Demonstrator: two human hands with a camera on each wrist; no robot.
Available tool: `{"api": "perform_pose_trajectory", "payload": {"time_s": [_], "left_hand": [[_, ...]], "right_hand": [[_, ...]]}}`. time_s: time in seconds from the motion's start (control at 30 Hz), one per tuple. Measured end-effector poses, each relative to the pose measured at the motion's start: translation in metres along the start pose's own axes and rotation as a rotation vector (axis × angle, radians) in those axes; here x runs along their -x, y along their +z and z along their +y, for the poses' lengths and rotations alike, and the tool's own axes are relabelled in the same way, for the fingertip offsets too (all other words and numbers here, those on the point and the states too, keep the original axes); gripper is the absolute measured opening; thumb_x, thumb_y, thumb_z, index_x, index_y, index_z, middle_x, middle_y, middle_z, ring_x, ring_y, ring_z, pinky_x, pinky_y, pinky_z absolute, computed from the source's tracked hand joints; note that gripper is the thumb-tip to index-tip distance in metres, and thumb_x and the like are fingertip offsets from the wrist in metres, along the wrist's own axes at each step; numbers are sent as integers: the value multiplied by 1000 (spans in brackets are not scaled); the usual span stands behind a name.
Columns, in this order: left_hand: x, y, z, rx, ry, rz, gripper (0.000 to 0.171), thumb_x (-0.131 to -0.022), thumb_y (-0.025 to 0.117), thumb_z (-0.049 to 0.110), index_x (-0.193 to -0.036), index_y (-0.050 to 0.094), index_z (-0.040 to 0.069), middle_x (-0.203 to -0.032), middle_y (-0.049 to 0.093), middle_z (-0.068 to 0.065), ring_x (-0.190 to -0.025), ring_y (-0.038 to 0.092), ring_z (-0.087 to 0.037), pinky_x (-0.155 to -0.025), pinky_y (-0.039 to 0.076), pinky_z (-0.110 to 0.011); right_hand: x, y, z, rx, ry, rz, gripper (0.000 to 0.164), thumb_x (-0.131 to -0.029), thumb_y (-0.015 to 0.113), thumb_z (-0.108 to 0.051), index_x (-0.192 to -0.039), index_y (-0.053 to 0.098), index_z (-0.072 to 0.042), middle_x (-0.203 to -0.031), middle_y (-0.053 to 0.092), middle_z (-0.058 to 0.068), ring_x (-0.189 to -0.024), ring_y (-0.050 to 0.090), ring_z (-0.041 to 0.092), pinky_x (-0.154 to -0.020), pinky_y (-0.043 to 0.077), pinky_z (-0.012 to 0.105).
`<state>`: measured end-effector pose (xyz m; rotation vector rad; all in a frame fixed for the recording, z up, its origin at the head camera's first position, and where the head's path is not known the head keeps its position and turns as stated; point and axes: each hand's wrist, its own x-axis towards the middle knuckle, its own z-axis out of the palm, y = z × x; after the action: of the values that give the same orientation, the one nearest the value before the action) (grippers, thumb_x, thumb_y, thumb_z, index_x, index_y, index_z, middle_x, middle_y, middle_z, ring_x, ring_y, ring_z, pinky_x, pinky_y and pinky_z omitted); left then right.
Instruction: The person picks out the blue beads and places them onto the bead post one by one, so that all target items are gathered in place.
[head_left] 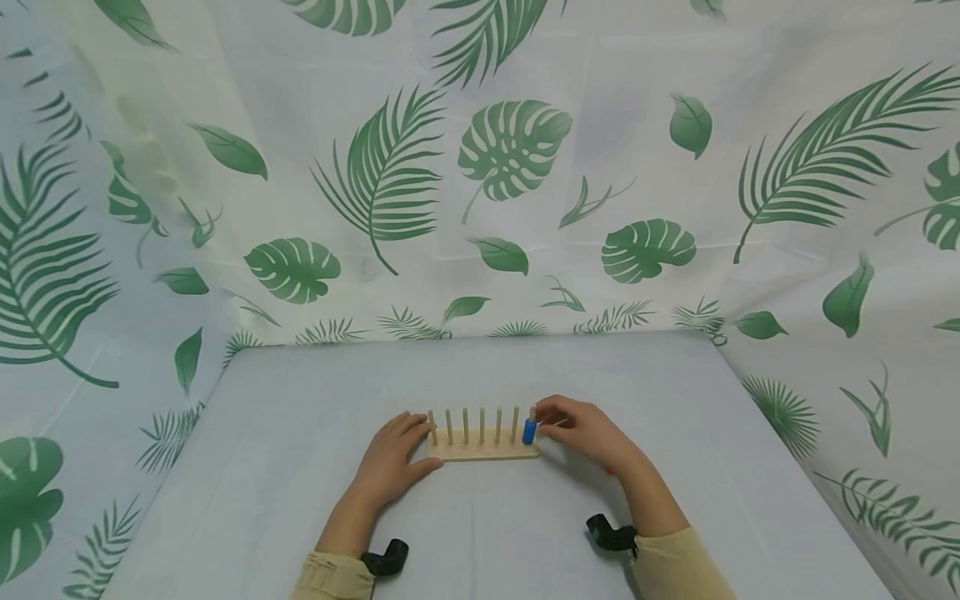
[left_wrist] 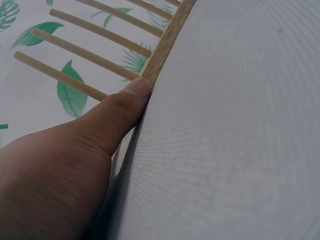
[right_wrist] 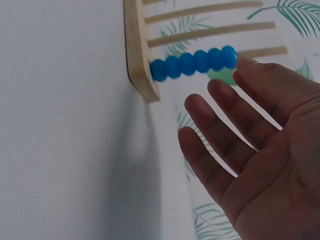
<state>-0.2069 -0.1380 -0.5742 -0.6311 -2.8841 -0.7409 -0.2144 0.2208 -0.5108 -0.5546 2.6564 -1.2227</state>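
A pale wooden peg board [head_left: 483, 456] lies on the table with a row of upright pegs. My left hand [head_left: 390, 462] holds its left end, the thumb on the front edge and the fingers toward the back. The left wrist view shows that thumb [left_wrist: 125, 102] against the base beside the end peg. Blue round beads [right_wrist: 187, 64] are stacked against one another on the rightmost peg, whose bare tip shows above them. Beside that peg is my right hand [head_left: 581, 429], fingers spread and loosely bent, thumb and index fingertips right at the top bead.
A small red thing [head_left: 609, 471] lies on the white table [head_left: 480, 533] next to my right forearm. Black wrist cameras [head_left: 386, 558] sit at both wrists. A leaf-printed curtain [head_left: 525, 250] rises behind the table and along both sides.
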Motion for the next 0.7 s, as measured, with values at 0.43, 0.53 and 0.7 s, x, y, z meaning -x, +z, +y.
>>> {"api": "perform_pose_trajectory", "payload": {"time_s": [0.43,0.53,0.7], "left_hand": [[0,-2,2,2,-16,-10,66,-86,71,52,-139,57,15,-147,51,-3,-145,37,-32,-120,31,-52],[0,-1,2,2,-14,-10,67,-86,71,53,-139,57,15,-148,51,-3,-145,37,-32,-120,31,-52],[0,-1,2,3,-12,-5,67,-86,71,52,-139,57,16,-147,52,-3,-145,37,-32,-120,32,-53]], "right_hand": [[20,-39,22,27,124,18,25,-98,64,-27,-120,66,-17,-118,69,4,-111,64,23,-99,54,49],[25,-47,32,32,179,13,24,-97,64,-30,-119,66,-18,-118,68,3,-112,64,26,-97,55,49],[34,-58,50,47,260,-14,24,-95,67,-31,-117,67,-20,-115,67,1,-105,62,23,-84,57,38]]}}
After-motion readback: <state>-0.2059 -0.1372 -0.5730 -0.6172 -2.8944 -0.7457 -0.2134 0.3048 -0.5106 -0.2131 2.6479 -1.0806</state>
